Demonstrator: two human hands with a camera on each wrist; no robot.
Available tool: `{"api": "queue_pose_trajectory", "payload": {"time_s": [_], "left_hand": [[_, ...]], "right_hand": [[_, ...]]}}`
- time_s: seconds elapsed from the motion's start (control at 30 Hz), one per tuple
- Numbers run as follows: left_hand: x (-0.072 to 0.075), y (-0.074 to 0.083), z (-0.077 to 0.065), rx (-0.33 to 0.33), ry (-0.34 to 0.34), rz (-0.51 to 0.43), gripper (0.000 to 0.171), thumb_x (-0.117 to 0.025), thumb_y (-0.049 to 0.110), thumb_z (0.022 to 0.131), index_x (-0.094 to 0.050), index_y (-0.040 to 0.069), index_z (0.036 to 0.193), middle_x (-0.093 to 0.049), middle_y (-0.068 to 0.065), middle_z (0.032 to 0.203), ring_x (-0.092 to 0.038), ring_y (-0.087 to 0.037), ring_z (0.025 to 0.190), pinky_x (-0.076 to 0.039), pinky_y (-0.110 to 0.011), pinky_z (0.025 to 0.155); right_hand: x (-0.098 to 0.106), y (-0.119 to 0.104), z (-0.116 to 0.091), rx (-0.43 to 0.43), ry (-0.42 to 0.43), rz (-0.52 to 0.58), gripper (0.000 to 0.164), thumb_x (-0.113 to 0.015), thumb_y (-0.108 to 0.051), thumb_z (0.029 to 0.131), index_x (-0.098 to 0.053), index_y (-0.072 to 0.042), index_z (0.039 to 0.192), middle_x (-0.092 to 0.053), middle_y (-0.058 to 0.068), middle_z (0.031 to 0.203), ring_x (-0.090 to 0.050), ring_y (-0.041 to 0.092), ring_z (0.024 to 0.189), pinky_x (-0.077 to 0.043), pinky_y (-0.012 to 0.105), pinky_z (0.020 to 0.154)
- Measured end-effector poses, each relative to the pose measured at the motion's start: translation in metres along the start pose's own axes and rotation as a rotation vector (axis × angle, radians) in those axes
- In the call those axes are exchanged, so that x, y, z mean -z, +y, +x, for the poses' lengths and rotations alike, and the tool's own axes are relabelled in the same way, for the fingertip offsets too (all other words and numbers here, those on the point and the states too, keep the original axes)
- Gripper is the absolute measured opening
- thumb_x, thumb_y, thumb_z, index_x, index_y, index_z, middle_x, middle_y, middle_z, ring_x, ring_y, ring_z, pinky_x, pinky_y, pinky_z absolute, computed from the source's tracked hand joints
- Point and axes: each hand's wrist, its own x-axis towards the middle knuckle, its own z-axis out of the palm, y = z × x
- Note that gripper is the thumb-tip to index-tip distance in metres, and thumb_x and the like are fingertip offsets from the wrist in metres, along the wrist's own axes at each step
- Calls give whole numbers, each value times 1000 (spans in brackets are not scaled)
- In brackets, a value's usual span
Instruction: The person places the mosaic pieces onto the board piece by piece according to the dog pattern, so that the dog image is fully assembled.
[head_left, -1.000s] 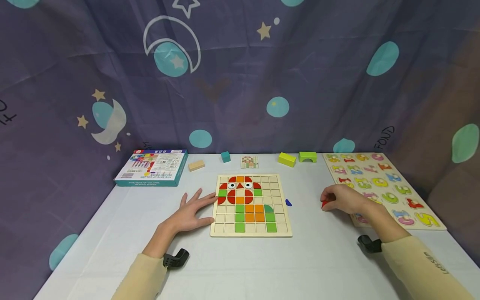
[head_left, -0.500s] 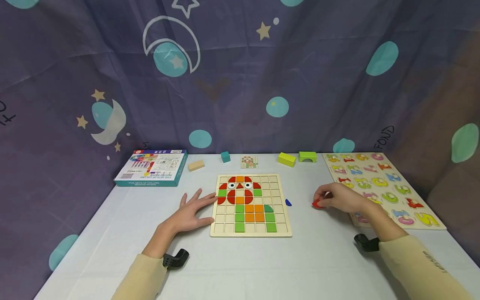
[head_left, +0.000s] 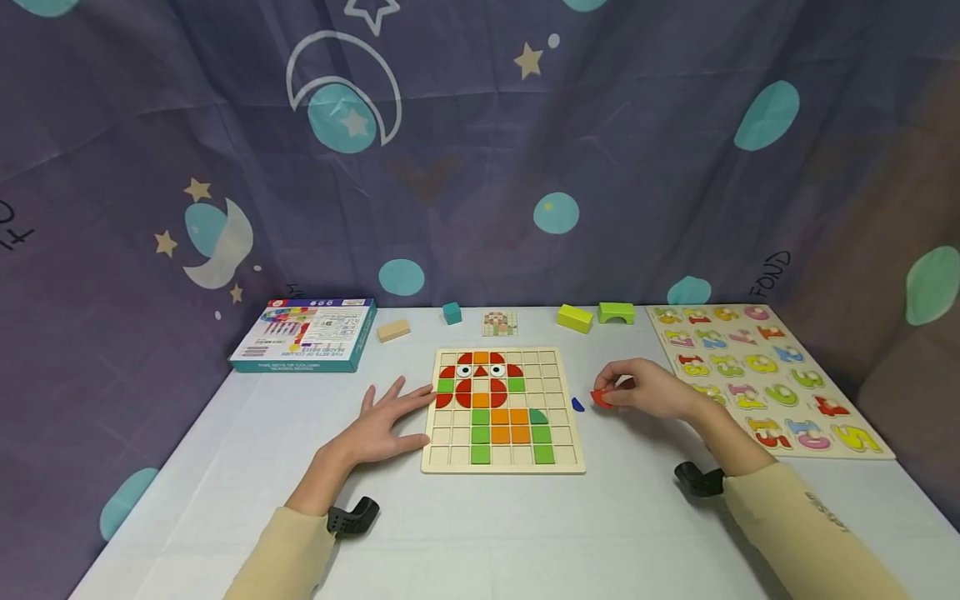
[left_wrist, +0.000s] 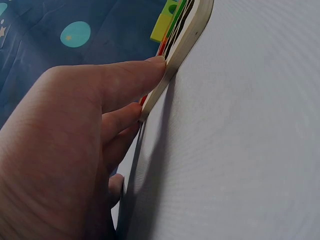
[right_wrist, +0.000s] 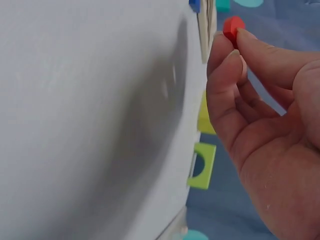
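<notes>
A wooden grid board (head_left: 442, 458) lies on the white table, with red, green and orange tiles set in its squares as a bird-like figure with two eyes. My left hand (head_left: 381, 427) rests beside its left edge, fingers spread; in the left wrist view the thumb and fingertips touch the board's rim (left_wrist: 189, 42). Between thumb and fingertips, my right hand (head_left: 647, 388) pinches a small red tile (right_wrist: 233, 28) above the table, right of the board. A dark blue tile (head_left: 577, 405) lies between the board and that hand.
A number puzzle board (head_left: 810, 417) lies at the right. Along the back are a boxed toy (head_left: 303, 336), a plain wooden block (head_left: 393, 331), a teal cube (head_left: 452, 313), a small pattern card (head_left: 500, 323), a yellow block (head_left: 574, 318) and a green arch (head_left: 616, 313).
My right hand has moved left with the red tile, from the puzzle board's edge to near the blue tile. The left hand and the grid board have stayed in place.
</notes>
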Motion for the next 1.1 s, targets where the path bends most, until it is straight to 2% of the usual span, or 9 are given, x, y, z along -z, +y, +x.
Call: {"api": "queue_pose_trajectory", "payload": {"time_s": [0.7,1.1], "left_hand": [[0,-1,-1,6,4,-2,69,-68,47,92,-49,20,152,-37,4,160,-8,-37,153,8,-69,112],[0,0,0,7,-4,2,68,-68,46,92,-49,21,152,-36,5,160,-8,-36,153,9,-68,113]], "right_hand": [[-35,-29,40,68,16,20,6,-69,-3,93,-68,-6,99,-60,6,93,-57,21,76,-48,28,63],[-60,-43,64,118,10,-55,6,-69,-1,93,-68,-7,96,-62,1,89,-55,19,82,-48,34,76]]}}
